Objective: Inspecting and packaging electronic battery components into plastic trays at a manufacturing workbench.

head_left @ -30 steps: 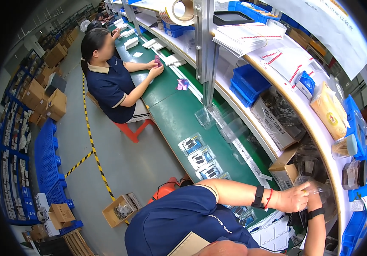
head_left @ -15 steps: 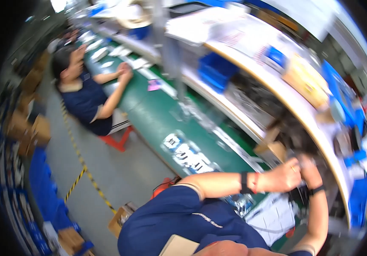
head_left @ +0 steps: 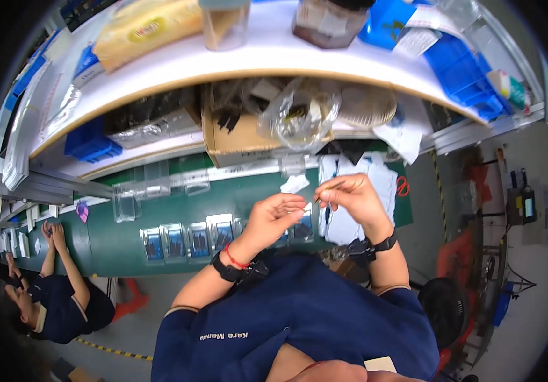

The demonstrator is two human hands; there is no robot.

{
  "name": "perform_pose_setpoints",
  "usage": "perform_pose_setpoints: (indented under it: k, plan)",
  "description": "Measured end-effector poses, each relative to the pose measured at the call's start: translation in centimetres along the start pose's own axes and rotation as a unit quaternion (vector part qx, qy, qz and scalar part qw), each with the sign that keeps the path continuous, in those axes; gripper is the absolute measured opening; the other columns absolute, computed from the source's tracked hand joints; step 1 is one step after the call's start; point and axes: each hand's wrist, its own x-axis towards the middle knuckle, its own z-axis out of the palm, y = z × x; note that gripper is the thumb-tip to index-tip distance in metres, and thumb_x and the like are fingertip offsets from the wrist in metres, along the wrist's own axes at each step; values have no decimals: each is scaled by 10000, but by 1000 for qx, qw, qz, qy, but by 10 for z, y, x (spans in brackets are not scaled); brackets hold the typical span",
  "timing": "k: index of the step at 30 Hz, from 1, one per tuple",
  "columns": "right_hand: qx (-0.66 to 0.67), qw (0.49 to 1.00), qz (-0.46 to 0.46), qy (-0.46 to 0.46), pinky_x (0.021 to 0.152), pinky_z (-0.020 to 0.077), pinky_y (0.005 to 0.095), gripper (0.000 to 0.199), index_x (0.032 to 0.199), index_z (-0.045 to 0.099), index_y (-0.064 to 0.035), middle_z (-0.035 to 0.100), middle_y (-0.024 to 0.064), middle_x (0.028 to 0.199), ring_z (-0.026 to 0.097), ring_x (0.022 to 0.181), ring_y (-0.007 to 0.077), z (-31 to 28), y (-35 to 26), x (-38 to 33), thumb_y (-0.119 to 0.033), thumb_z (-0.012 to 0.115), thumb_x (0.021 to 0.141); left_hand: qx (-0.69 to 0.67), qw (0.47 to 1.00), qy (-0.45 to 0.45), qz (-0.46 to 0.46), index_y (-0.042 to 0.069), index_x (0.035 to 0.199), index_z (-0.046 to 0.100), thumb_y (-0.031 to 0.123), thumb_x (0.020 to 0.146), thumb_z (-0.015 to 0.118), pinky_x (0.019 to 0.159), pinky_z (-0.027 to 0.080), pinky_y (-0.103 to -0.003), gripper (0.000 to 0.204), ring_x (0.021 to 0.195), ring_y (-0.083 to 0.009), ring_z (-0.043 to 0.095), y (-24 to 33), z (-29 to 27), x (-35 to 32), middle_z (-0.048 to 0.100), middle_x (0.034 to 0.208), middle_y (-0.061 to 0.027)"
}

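Observation:
My left hand [head_left: 275, 216] and my right hand [head_left: 350, 194] are raised together over the green conveyor belt [head_left: 115, 245]. The right hand pinches a thin stick-like tool [head_left: 329, 186] that points toward the left hand. The left hand's fingers curl around a small clear item; what it is cannot be made out. A blue pen [head_left: 329, 210] lies on white sheets [head_left: 357, 184] under my right hand. Several clear blister trays with dark parts [head_left: 188, 242] lie in a row on the belt just left of my left hand.
A cardboard box [head_left: 239, 137] and a clear plastic bag [head_left: 299, 118] sit under the curved white shelf [head_left: 274, 57], which carries jars and blue bins [head_left: 459, 63]. Empty clear trays [head_left: 156, 188] stand behind the belt. Another worker [head_left: 57, 299] sits at far left. Red scissors [head_left: 403, 186] lie at right.
The view has swung from looking along the line to looking straight down at the bench. My two hands have come together in front of me over the belt.

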Motion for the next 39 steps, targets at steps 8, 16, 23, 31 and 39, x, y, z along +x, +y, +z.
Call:
perform_pose_setpoints:
  k: [8, 16, 23, 31, 39]
  plan:
    - [23, 997, 55, 47, 602, 446, 192, 102, 902, 712, 5, 657, 71, 848, 572, 672, 96, 30, 142, -64, -34, 662, 822, -8, 940, -60, -335, -34, 948, 640, 72, 877, 623, 651, 552, -275, 129, 764, -173, 663, -77, -13, -30, 670, 863, -121]
    - [-173, 952, 236, 93, 507, 427, 281, 201, 717, 656, 39, 602, 151, 588, 546, 503, 149, 22, 207, -65, -143, 669, 800, 163, 912, 109, -361, 10, 850, 683, 53, 842, 622, 460, 475, -211, 74, 595, -90, 607, -136, -60, -62, 656, 732, -46]
    - [-391, 900, 188, 51, 627, 485, 408, 223, 752, 662, 19, 619, 216, 716, 614, 680, 362, 18, 244, -17, -204, 647, 751, 414, 858, 251, -171, 8, 847, 666, 104, 780, 678, 513, 502, -335, 118, 556, -234, 641, -176, -80, -33, 647, 661, -140]
    - [-481, 823, 301, 2, 801, 498, 454, 254, 825, 681, 13, 639, 251, 873, 621, 860, 402, 27, 233, 20, -206, 598, 727, 511, 808, 266, -124, 47, 806, 579, 135, 760, 683, 600, 508, -456, 143, 664, -381, 629, -191, -62, -24, 628, 677, -185]
    - [-510, 819, 262, -28, 798, 497, 438, 278, 803, 689, 3, 643, 230, 872, 616, 865, 395, 24, 246, 31, -257, 615, 740, 473, 831, 261, -133, 46, 854, 587, 120, 752, 699, 585, 502, -431, 168, 648, -354, 630, -174, -66, -36, 630, 670, -166]
